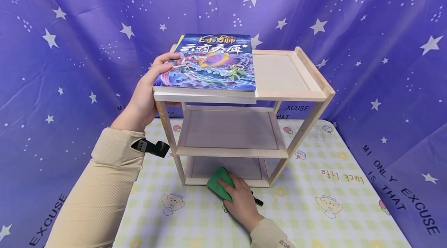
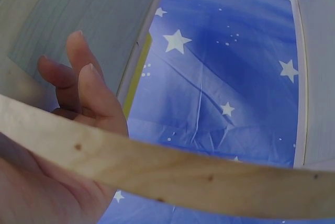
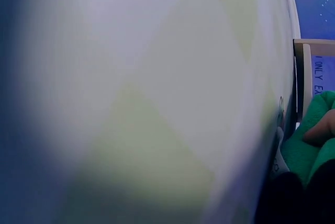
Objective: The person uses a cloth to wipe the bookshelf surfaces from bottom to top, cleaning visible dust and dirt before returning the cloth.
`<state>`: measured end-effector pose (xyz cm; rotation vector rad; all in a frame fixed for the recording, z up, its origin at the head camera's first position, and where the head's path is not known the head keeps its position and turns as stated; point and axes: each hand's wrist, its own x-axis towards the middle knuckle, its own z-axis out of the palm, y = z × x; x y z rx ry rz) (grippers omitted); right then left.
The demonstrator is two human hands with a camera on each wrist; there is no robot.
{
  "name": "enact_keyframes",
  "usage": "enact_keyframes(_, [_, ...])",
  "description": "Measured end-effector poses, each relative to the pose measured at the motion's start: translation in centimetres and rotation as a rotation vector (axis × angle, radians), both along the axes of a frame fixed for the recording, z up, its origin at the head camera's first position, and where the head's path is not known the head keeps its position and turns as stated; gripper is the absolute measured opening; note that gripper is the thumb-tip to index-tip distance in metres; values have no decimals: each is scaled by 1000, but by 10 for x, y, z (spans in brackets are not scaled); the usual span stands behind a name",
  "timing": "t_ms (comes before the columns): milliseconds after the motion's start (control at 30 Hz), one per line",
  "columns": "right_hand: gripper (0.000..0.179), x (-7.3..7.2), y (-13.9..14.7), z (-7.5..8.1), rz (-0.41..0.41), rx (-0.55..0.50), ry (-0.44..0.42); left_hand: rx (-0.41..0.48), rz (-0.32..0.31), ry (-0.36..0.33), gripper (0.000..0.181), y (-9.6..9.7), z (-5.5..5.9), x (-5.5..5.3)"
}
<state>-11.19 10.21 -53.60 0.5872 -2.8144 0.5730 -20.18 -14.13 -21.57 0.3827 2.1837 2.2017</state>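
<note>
A pale three-tier wooden shelf stands on the table. A blue illustrated book lies on the left of its top board. My left hand grips the shelf's top left end, with fingers on the book's edge above and others under the board. In the left wrist view, fingertips show behind a wooden post. Low at the front, my right hand holds a green cloth against the bottom tier's front edge. The right wrist view shows only part of the green cloth and a finger.
A checked tablecloth with cartoon prints covers the table. Purple star-printed curtains hang behind and on both sides. A yellow edge shows beside the book. The shelf's raised right end rail stands above its top board.
</note>
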Motion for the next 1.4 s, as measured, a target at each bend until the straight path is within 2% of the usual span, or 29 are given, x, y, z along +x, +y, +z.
enact_keyframes(333, [59,-1,-9,2,38,56,9,-1,-1,-6,36,0,0,1])
enact_keyframes(600, [57,-2,-15,4,78,89,-41,23,-17,1,34,0,-2,0])
enact_keyframes(800, [56,-4,-19,5,87,99,-47,15,-12,-2,35,0,-2,-1])
enact_keyframes(1400, [55,-8,-32,8,137,195,34,29,-8,16,34,1,-2,-2])
